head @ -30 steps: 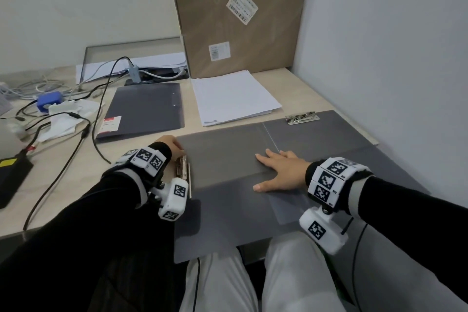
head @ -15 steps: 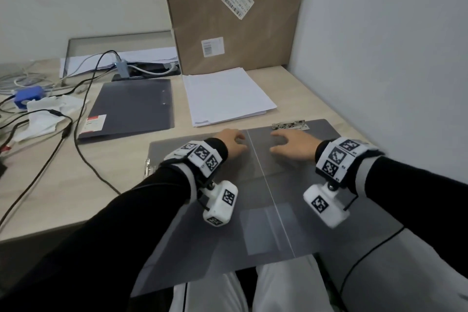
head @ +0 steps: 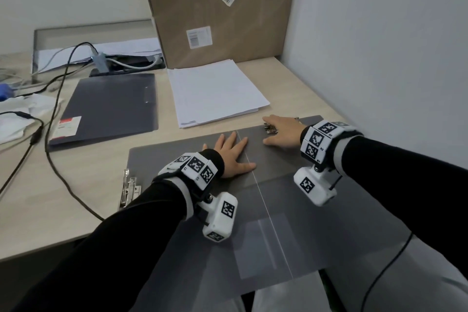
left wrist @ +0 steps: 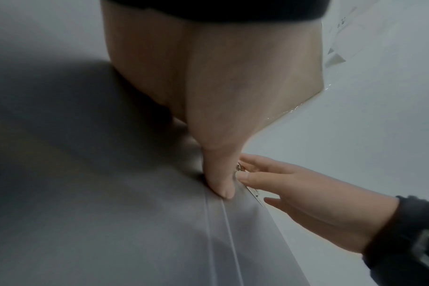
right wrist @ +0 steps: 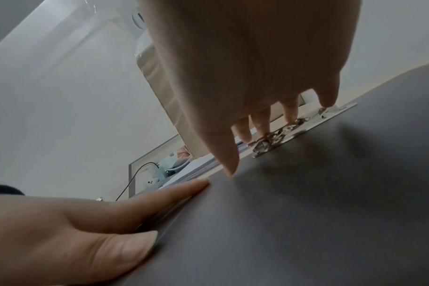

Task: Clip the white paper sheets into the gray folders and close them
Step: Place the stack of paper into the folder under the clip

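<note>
The open gray folder (head: pixel 192 159) lies flat on the worktop (head: pixel 76 197) right in front of the person, its near part hanging past the worktop edge over the lap. The left hand (head: pixel 231 153) is spread flat, palm down, on the left leaf just beside the centre crease (head: pixel 263 202), thumb along the fold. The right hand (head: pixel 283 132) also lies open on the right leaf, its straight fingertips (right wrist: pixel 290 116) touching the metal clip (right wrist: pixel 277 138) at the far edge; they do not look curled round it.

The folder looks like thin, smooth plastic board: light, bendy over its span, and likely to slide on the worktop, so a flat pressing palm seems a sound way to steady it. The clip is probably stiff and springy, best worked by its lever with the fingertips while the other hand holds the leaf down.

The stack of white paper (head: pixel 215 94) lies just beyond the folder, near but apart from it, in front of a cardboard box (head: pixel 220 12). The sheets are light, floppy and apt to fan out, so I would lift them by one short edge, pinched together.

The crease runs away from the person, leaning slightly left at the far end. A second metal clip (head: pixel 129 189) sits at the folder's left edge. A closed dark folder (head: pixel 109 106) lies to the left of the paper.
</note>
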